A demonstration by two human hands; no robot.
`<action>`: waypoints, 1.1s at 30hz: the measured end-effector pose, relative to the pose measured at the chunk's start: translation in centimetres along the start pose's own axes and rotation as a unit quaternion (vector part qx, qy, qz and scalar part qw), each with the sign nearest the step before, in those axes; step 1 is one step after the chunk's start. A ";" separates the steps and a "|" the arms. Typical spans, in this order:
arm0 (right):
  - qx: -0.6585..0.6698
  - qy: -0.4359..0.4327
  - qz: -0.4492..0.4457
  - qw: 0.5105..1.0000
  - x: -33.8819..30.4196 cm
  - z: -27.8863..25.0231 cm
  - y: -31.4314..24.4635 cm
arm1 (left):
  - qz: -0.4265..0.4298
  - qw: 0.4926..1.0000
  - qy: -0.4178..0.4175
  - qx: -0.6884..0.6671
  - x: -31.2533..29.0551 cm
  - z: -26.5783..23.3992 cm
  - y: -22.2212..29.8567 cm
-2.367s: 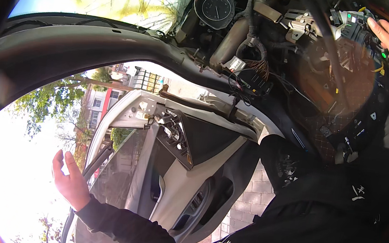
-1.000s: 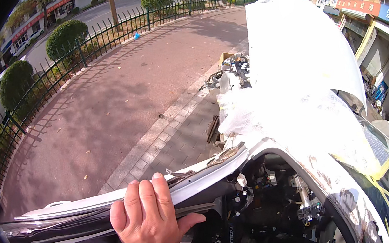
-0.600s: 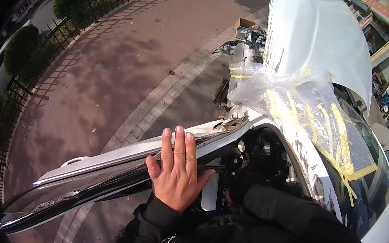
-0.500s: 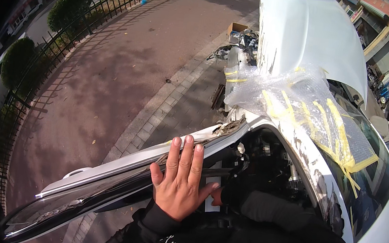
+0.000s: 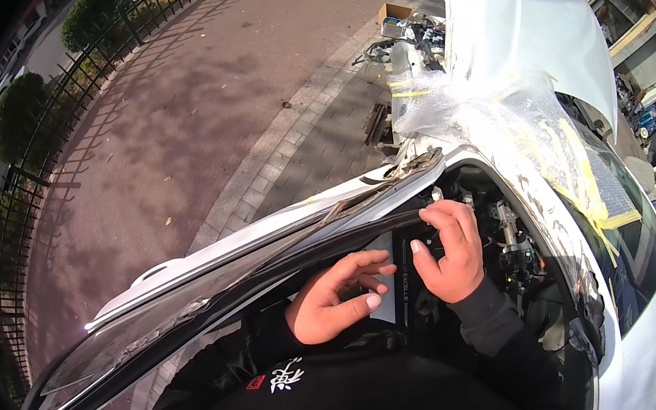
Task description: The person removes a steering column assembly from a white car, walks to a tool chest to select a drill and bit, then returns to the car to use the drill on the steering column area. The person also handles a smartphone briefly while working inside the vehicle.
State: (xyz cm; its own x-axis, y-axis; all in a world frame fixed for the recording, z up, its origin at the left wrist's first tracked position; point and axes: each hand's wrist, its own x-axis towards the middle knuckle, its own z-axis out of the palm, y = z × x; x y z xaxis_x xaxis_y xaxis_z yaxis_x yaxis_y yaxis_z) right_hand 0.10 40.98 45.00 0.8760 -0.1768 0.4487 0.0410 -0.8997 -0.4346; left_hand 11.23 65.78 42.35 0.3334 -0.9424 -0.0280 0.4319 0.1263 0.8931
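My left hand (image 5: 337, 296) is held in front of my body beside the open car door (image 5: 257, 245). Its fingers are bent and the thumb stands apart, with nothing in between. Further right and forward, my right hand (image 5: 453, 253) hovers in the door opening, fingers curved and thumb separate from them. The right fingertips come close to the front end of the black strip (image 5: 366, 228) along the door's inner side; whether they touch it I cannot tell. Below the hands, a light sill plate with a dark band (image 5: 406, 288) shows partly.
The white car body (image 5: 546, 195) has scraped, peeling paint along its pillar. Bubble wrap (image 5: 511, 113) with yellow tape covers the front, under a raised white hood (image 5: 529, 33). Exposed parts and wiring (image 5: 516, 236) fill the cabin. A cardboard box (image 5: 394, 13) and loose parts lie ahead. A fence (image 5: 106, 79) runs left.
My left hand, earlier flat with straight fingers over the door, is lower with bent fingers. My right hand has come up and forward from behind it. The view has shifted slightly.
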 end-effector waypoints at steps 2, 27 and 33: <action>-0.017 -0.046 -0.066 0.997 2.5 0.8 -2.7 | -0.046 0.998 -0.008 0.032 -1.3 -2.0 0.0; -0.032 -0.220 -0.011 0.975 9.9 2.4 -5.0 | 0.002 0.979 0.029 0.200 -7.2 -8.7 -0.5; -0.054 -0.216 -0.016 0.975 9.8 2.5 -5.0 | -0.118 0.970 0.028 0.213 -9.1 -9.8 2.1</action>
State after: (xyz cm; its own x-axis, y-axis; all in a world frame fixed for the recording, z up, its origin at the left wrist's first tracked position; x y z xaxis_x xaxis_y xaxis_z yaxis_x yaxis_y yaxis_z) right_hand 9.71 44.72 49.57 0.9966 0.0154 0.0807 0.0413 -0.9429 -0.3305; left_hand 17.31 77.66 40.13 0.3180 -0.9094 -0.2682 0.1208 -0.2417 0.9628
